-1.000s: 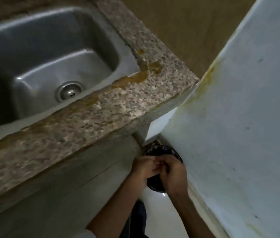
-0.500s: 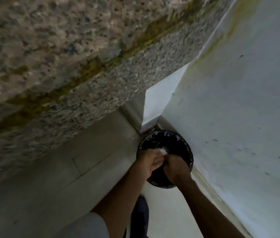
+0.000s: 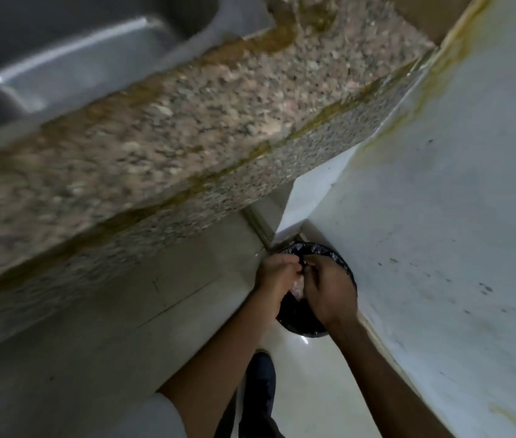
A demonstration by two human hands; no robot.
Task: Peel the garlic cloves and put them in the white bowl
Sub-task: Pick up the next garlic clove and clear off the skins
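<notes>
Over the bin, at 5 o'clock of the view: a pale, pinkish garlic scrap (image 3: 297,285) sits between the two hands; it is too blurred to tell peel from clove.
Left hand (image 3: 277,275): at 9 o'clock of the scrap, fingers curled inward, their tips meeting those of the other hand above the bin's mouth. Whether it has hold of the scrap cannot be told.
Right hand (image 3: 326,292): at 3 o'clock of the scrap, back turned up to the camera, fingers bent down and toward the left hand. Its hold on the scrap cannot be told either.
Bin (image 3: 329,252): round, lined with a crinkled black bag, standing on the floor directly under both hands and partly hidden by them.
Floor (image 3: 307,374): pale and glossy, with a small glint at 6 o'clock of the bin.
Shoe (image 3: 261,377): dark, at 7 o'clock of the bin, between the two forearms.
Sleeve (image 3: 161,415): white, on the left upper arm at the bottom edge.
Wall (image 3: 440,216): white, flecked with dark spots, at 3 o'clock of the bin and just beside it.
Cabinet front (image 3: 123,311): grey, at 9 o'clock of the hands, below the counter.
Counter (image 3: 187,131): speckled granite, at 11 o'clock of the hands, with yellow-brown stains along its edges.
Sink (image 3: 60,42): steel, set into the counter at the view's 10 o'clock corner.
</notes>
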